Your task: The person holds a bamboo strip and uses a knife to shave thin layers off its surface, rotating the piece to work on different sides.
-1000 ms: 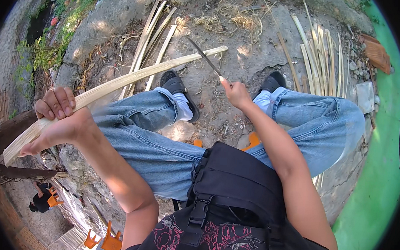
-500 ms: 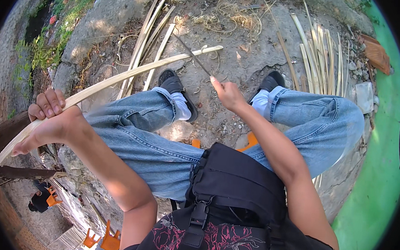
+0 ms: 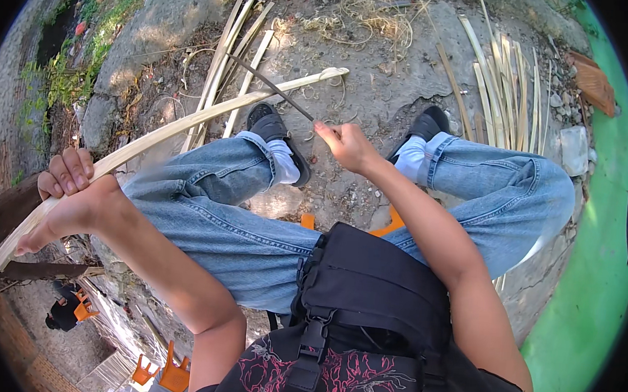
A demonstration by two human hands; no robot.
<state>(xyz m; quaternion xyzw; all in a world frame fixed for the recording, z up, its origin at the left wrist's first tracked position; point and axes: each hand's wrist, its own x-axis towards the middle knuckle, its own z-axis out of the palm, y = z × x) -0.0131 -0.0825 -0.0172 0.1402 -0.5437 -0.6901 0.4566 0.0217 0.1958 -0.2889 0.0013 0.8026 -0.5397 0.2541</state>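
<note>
My left hand (image 3: 77, 189) is closed around the near end of a long pale bamboo strip (image 3: 189, 121). The strip slants up and to the right across my left leg, and a small curl of shaving sits at its far tip. In my right hand (image 3: 351, 148), between my knees, is a thin dark knife (image 3: 281, 93). Its blade points up and left and crosses over the strip near the far part; whether the two touch, I cannot tell. My right fingers hide the knife's handle.
Loose bamboo strips lie on the ground at left (image 3: 230, 43) and in a bundle at right (image 3: 510, 100). Curly shavings (image 3: 368, 23) are scattered ahead. A reddish-brown block (image 3: 592, 84) rests by the green surface (image 3: 600, 213). Orange chairs (image 3: 173, 374) and a person (image 3: 62, 313) are behind at left.
My right hand has shifted slightly left, and the knife's blade has swung left, lying farther along the strip. My left hand keeps its grip, with the strip moved only slightly.
</note>
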